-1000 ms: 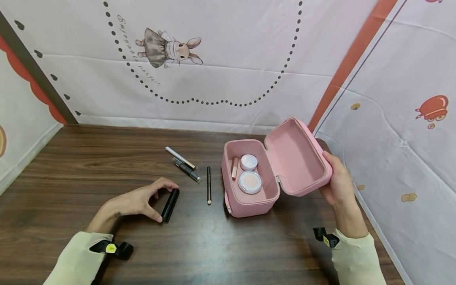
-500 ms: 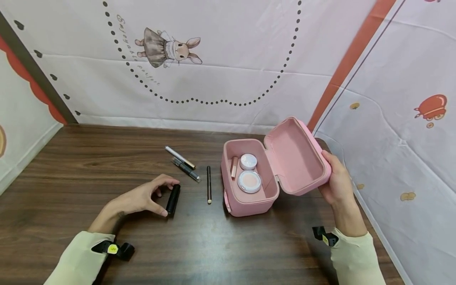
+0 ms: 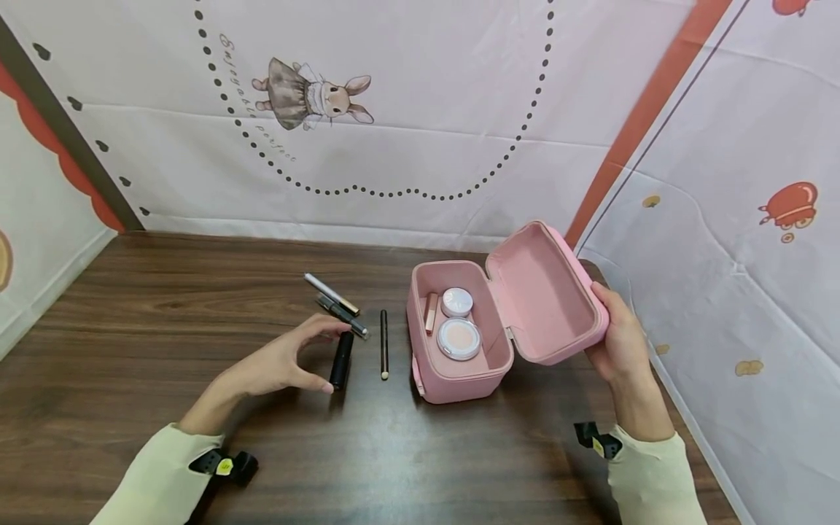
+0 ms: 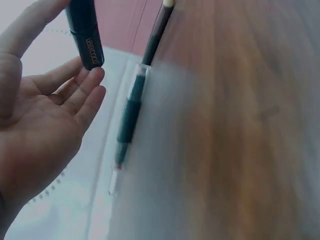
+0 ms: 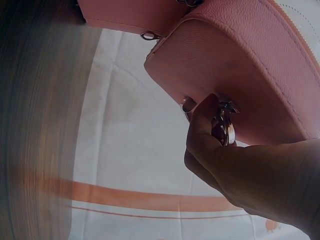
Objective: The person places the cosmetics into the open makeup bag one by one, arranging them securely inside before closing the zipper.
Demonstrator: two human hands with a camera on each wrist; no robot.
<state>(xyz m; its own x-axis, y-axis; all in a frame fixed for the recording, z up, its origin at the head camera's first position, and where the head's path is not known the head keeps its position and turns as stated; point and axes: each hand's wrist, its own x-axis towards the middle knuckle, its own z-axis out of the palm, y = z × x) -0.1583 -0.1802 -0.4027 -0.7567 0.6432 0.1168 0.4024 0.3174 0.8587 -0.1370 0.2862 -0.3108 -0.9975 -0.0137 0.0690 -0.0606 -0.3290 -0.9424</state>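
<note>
My left hand (image 3: 281,359) pinches a black cosmetic tube (image 3: 342,361) by its two ends, thumb at the near end and fingertips at the far end. Small lettering shows on the tube (image 4: 87,37) in the left wrist view. At the right, my right hand (image 3: 622,337) grips the raised lid (image 3: 547,292) of a pink makeup case (image 3: 459,390). The right wrist view has those fingers curled at a metal ring (image 5: 226,127) on the lid's outside. Inside the case lie a round white jar (image 3: 456,301), a round compact (image 3: 459,339) and a pinkish lipstick-like tube (image 3: 430,313).
Between the left hand and the case lies a slim dark pencil (image 3: 384,344). A dark pen with clear ends (image 3: 343,316) and a white-and-gold pen (image 3: 331,293) lie behind the black tube. Printed cloth walls (image 3: 426,95) border the wooden table (image 3: 197,292).
My left hand has moved right with the black tube, closer to the slim pencil. The right hand keeps the lid raised in about the same place.
</note>
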